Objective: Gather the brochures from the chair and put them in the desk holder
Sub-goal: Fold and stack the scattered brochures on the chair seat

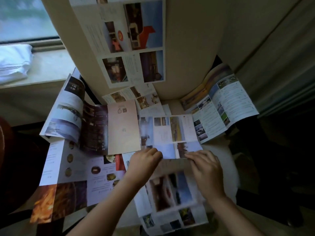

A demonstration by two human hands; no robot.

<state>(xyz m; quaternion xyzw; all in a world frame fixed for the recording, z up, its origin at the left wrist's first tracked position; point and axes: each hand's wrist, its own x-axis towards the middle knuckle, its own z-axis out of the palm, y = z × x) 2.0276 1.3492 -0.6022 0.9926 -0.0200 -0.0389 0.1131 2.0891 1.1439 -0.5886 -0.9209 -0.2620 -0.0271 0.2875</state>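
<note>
Hands, 2: left hand [144, 161], right hand [206, 169], pinching 1 brochure [170, 130] on chair [189, 48].

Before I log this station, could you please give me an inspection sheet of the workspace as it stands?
Surface: chair seat, cream, mostly covered with paper.
Job's things: unfolded brochures spread over the seat; leaning brochure against the backrest; central brochure in hand; desk holder not in view.
Clutter: folded white cloth on the windowsill.
Hands: left hand and right hand both pinch the central brochure's near edge.
Cables: nothing seen.
Surroundings: window upper left.
</note>
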